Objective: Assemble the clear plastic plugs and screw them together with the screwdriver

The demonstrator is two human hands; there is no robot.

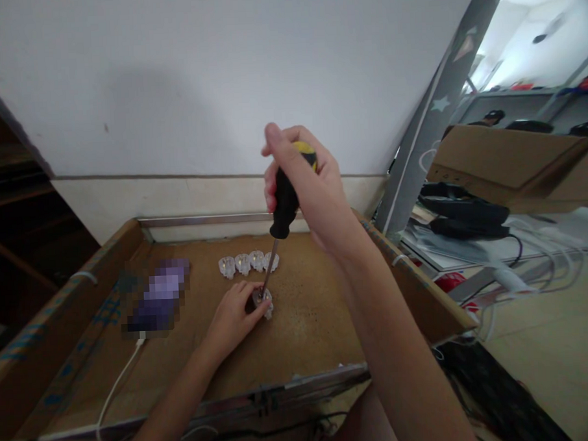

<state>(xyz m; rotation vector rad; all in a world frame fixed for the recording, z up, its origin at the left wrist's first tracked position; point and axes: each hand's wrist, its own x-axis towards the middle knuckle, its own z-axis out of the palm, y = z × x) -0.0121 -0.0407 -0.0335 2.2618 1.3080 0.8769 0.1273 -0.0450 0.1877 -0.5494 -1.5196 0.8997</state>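
Note:
My right hand (306, 181) is wrapped around the black and yellow handle of a screwdriver (286, 204), held tilted above the cardboard surface. Its metal shaft runs down to a small clear plastic part (264, 305), where the tip meets it. Thumb and fingers of my left hand (239, 312) grip that part from the left and press it against the cardboard. Just beyond stands a row of several similar clear plastic parts (242, 264), side by side. Fine detail on the held part is too small to make out.
A cardboard tray (318, 336) with raised sides lies before me against a wall. On its left rests a pixelated phone (158, 295) with a white cable (116, 384). To the right are a grey post (416, 124), an open cardboard box (506, 162), black items and tangled white cords.

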